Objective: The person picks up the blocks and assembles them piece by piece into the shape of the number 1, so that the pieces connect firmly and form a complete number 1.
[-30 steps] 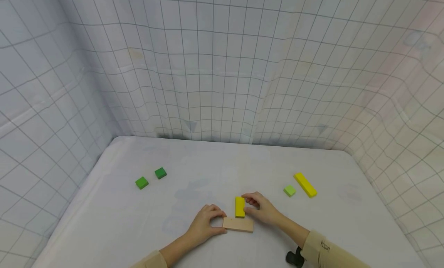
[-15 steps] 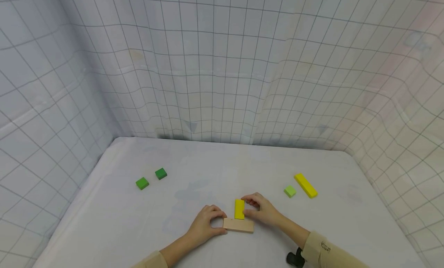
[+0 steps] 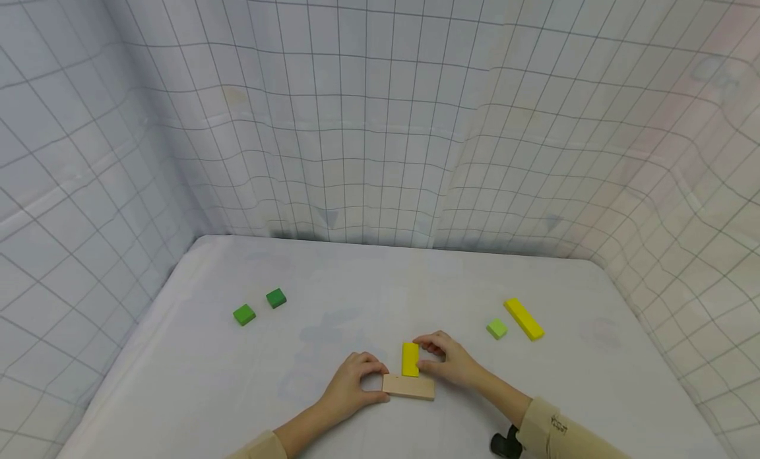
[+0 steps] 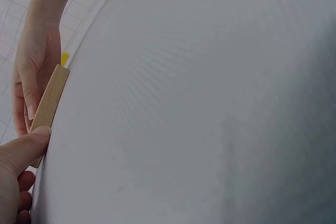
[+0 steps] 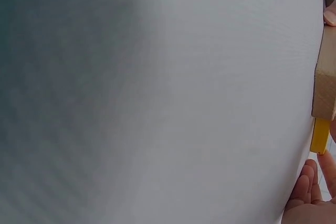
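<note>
My left hand [image 3: 353, 388] pinches the left end of a plain wooden block [image 3: 408, 387], with the thumb on its near edge and a finger on its far edge. A short yellow block [image 3: 410, 359] stands against the far long side of the wooden block, a little right of its middle. My right hand [image 3: 450, 361] holds the yellow block from the right, a fingertip at its far end and the thumb at its right side. In the right wrist view an index finger touches the end of the yellow block [image 5: 320, 136]; the thumb is mostly cut off.
A mid-green block [image 3: 244, 314] and a dark green block [image 3: 276, 298] lie at the far left. On the right are a light green block [image 3: 497, 328] and a long yellow block [image 3: 524, 318]. A black device [image 3: 506, 442] sits under the right wrist. Gridded curtains [image 3: 380, 136] surround the white table [image 3: 332, 281].
The short yellow block has shifted slightly toward the wooden block, with the right hand at it. The left hand and the wooden block stay in place.
</note>
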Motion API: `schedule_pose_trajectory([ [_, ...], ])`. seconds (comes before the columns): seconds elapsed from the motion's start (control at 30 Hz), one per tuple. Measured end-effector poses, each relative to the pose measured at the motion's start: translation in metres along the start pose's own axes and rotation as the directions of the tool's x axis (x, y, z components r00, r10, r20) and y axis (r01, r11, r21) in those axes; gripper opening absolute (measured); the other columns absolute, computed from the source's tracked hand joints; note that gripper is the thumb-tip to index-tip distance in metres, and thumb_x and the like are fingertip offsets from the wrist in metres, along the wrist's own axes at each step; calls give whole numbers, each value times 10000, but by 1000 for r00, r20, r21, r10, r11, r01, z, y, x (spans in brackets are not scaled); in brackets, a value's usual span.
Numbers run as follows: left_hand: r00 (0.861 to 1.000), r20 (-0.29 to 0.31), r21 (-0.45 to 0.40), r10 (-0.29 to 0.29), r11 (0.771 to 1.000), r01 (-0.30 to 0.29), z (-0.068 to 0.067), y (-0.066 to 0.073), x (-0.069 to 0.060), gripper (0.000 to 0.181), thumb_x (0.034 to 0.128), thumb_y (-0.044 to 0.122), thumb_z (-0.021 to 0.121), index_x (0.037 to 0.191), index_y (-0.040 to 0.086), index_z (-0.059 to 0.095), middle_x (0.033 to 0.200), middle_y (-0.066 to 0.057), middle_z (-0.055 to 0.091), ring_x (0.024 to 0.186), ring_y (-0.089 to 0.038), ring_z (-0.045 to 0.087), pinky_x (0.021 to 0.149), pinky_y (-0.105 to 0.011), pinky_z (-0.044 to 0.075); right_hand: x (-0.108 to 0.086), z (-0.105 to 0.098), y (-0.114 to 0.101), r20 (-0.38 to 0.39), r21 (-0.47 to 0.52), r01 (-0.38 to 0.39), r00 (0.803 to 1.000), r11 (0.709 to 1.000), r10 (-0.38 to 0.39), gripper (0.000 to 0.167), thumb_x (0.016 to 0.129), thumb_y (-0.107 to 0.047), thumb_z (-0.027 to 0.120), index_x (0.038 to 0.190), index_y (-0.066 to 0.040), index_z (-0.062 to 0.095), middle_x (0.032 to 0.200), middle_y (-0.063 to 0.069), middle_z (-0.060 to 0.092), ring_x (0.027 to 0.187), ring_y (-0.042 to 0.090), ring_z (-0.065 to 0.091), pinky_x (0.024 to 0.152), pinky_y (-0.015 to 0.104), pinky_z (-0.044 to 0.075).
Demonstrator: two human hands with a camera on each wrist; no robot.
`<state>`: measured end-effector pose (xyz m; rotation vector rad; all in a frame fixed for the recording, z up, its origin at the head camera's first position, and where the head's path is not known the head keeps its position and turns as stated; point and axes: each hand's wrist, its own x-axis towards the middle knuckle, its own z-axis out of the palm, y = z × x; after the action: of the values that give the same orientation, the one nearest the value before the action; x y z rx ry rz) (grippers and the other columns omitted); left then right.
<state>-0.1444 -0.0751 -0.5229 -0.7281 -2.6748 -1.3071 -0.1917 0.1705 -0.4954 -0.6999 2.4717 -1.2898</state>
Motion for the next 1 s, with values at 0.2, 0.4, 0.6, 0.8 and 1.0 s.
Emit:
schedule_pose_trajectory([
  [0.2,1000,-6,4,5,1000,-5,0,0,0,310,662,316,801,915,186,679,903,105,560,831,-75,445,733,-256,415,-1,-8,1,27,-17,-30,999,999,30,471,845,-243,659,1261,-91,498,1060,41,514,965,197,459,854,269,402],
  [0.4,1000,-18,12,17,1000,-16,0,0,0,311,656,311,804,911,184,678,902,103,558,828,-76,443,732,-252,419,-4,-36,7,21,-95,46,999,994,-44,528,840,-229,664,1310,-117,452,1108,55,516,990,215,470,868,301,408],
  [0.6,1000,-12,15,21,1000,-20,0,0,0,310,659,308,803,912,182,676,906,98,559,836,-81,448,737,-255,422,-20,-75,-6,-103,-159,105,987,982,-122,538,820,-53,665,1304,-8,436,1142,189,507,1004,345,489,846,416,425],
  [0.8,1000,-22,22,21,1000,-20,1,1,0,313,645,279,815,908,178,680,901,98,565,827,-78,448,732,-253,422,-34,-111,14,-214,-233,114,963,966,-166,570,790,-17,686,1299,13,431,1125,202,509,970,342,480,805,397,429],
  [1.0,1000,-21,19,21,1000,-20,1,0,0,313,644,279,815,907,177,679,901,98,564,827,-77,448,733,-255,424,-47,-138,57,-286,-314,43,948,949,-137,619,781,-78,714,1321,-20,418,1145,183,501,978,310,474,805,277,406],
])
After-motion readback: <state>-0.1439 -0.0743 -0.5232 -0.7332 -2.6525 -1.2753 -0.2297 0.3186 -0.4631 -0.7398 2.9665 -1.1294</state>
